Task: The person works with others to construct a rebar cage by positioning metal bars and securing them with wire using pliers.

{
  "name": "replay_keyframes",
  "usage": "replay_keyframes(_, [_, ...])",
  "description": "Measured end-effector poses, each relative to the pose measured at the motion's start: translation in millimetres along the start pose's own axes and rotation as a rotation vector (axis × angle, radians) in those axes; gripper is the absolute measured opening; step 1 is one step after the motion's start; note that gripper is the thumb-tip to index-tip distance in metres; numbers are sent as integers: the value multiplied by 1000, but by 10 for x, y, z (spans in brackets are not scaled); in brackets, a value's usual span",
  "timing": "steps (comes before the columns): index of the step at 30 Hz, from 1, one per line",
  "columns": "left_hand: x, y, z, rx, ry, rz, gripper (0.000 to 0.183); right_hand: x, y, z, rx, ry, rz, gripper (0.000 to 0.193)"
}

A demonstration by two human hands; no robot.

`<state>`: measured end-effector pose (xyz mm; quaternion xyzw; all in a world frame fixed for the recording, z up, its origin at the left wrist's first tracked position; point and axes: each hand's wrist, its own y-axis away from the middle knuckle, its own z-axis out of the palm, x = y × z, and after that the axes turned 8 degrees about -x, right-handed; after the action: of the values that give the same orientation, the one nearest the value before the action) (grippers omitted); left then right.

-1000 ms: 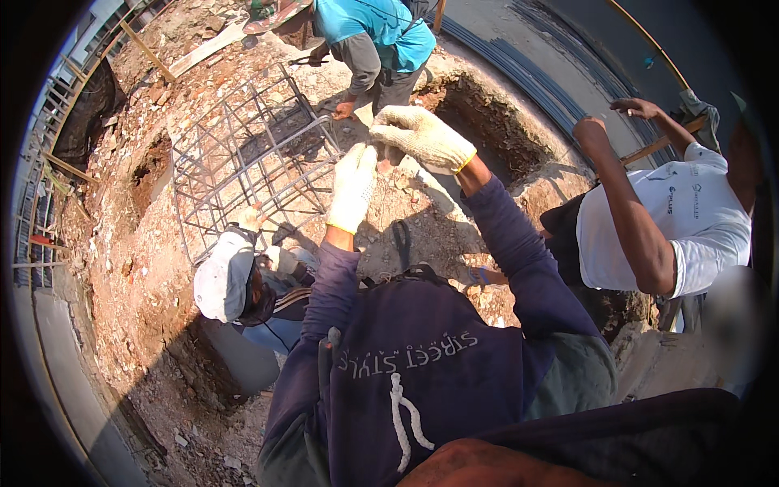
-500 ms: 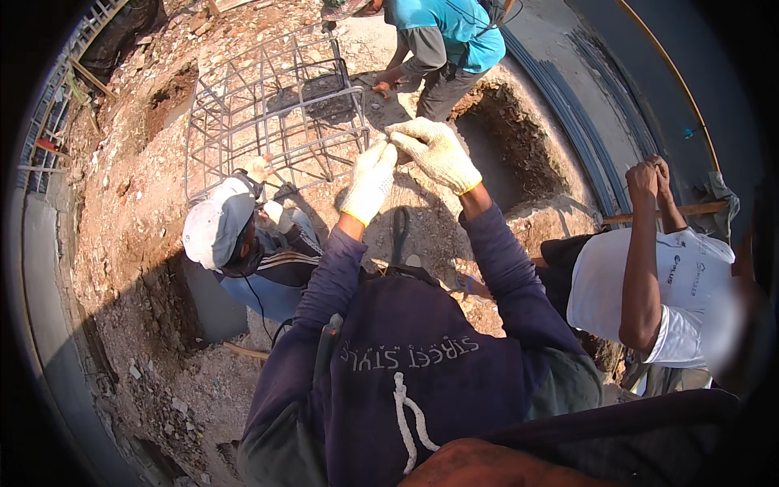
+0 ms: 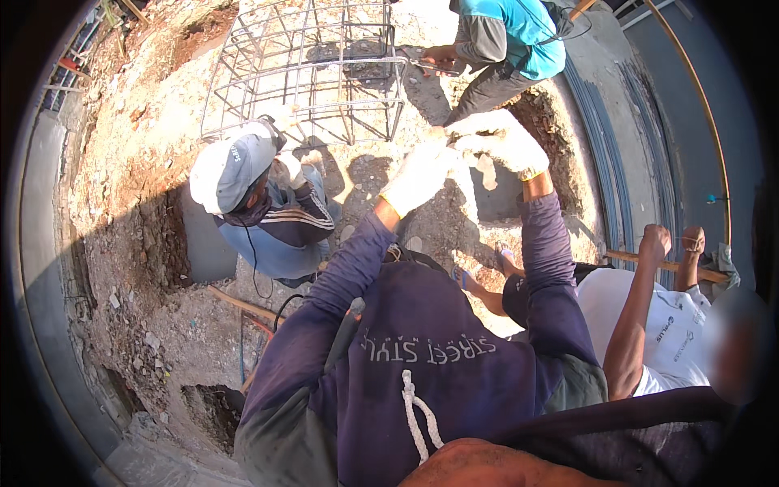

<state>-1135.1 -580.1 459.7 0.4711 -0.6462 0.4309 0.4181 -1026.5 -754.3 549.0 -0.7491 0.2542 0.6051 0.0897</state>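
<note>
Both my hands wear pale knitted work gloves and are raised close together in front of my chest. My left hand (image 3: 418,174) has its fingers pinched, meeting the fingertips of my right hand (image 3: 505,144), which is closed too. Glare washes out the gloves, so whatever sits between the fingertips is too small to make out. Beyond my hands stands a cage of tied steel bars (image 3: 357,104) on the ground, apart from them.
A person in a grey cap (image 3: 231,170) crouches at left by the cage. Another in a teal shirt (image 3: 519,32) bends over it with a hand tool. At right is a person in a white shirt (image 3: 649,325). Pits (image 3: 209,247) and long steel bars (image 3: 600,146) flank the rubble.
My view has shifted, and my hands sit farther right and a little lower in it, still together. The capped person's head has lifted. The white-shirted person's hands have moved apart.
</note>
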Motion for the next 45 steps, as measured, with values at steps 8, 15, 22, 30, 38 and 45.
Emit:
replay_keyframes(8, [280,-138,-264,-159,83,-7,28,48,-251,-362,-115,221,-222,24])
replay_keyframes(15, [-658,-102,-249,-171,-292,111,30,-77,-197,-225,-76,90,-232,25])
replay_keyframes(22, [-198,-302,-307,-191,98,91,20,130,-336,-359,-70,-13,-385,16])
replay_keyframes(30, [308,-569,-423,251,904,5,17,137,-729,96,136,-344,-436,40])
replay_keyframes(38, [-157,-259,-1114,563,1100,245,17,1063,-438,918,246,188,-362,32])
replay_keyframes(45, [-1553,761,-1550,684,703,64,17,2037,176,1248,374,561,-266,24])
